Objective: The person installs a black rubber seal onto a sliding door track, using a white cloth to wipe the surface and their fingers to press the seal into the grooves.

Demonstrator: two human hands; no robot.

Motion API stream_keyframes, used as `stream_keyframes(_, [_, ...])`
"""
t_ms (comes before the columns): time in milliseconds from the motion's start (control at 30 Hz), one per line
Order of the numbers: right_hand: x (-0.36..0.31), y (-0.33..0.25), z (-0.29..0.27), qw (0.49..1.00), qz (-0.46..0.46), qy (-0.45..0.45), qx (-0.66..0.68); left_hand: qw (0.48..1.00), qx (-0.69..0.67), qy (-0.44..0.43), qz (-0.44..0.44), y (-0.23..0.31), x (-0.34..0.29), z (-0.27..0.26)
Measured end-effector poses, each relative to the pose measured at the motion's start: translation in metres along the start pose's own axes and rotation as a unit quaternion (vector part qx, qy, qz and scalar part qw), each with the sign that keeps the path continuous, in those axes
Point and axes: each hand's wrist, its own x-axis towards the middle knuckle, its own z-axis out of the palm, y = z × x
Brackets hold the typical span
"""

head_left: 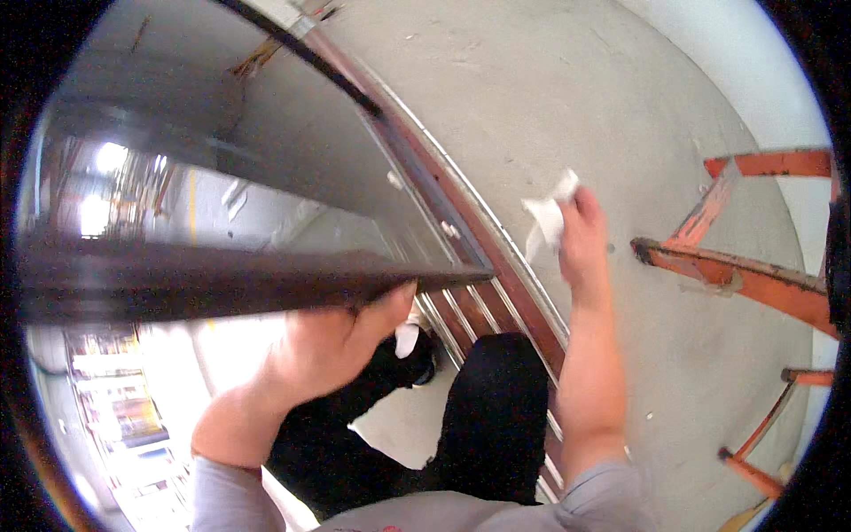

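Note:
My left hand (332, 346) is wrapped round the dark edge frame (213, 282) of a glass-like panel (292, 208) that fills the left side. Its fingers pass behind the frame and are partly hidden. The frame's narrow end lies over a brown floor track (474, 208) with metal rails. Out to the right, my right hand (583, 232) pinches a crumpled white piece of paper or cloth (550, 213) above the grey floor. That hand is slightly blurred.
Orange metal legs (753, 275) with worn paint stand at the right, near a white wall (745, 62). Small white scraps (450, 230) lie along the track. Bright shelves or stacked goods (124, 399) show at the lower left. My black-trousered legs (496, 399) straddle the track's near end.

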Motion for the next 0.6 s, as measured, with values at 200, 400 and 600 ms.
stream_keyframes(200, [-0.180, -0.056, 0.038, 0.983, 0.035, -0.182, 0.003, 0.949, -0.252, -0.024, -0.188, -0.040, -0.041, 0.053])
stream_keyframes(400, [-0.200, -0.019, 0.113, 0.985, -0.065, -0.138, -0.077, 0.901, -0.318, 0.091, -0.280, -0.056, -0.044, 0.079])
stream_keyframes(600, [-0.180, 0.009, 0.153, 0.993, 0.055, -0.074, 0.076, 0.875, -0.330, 0.123, -0.331, -0.092, -0.024, 0.040])
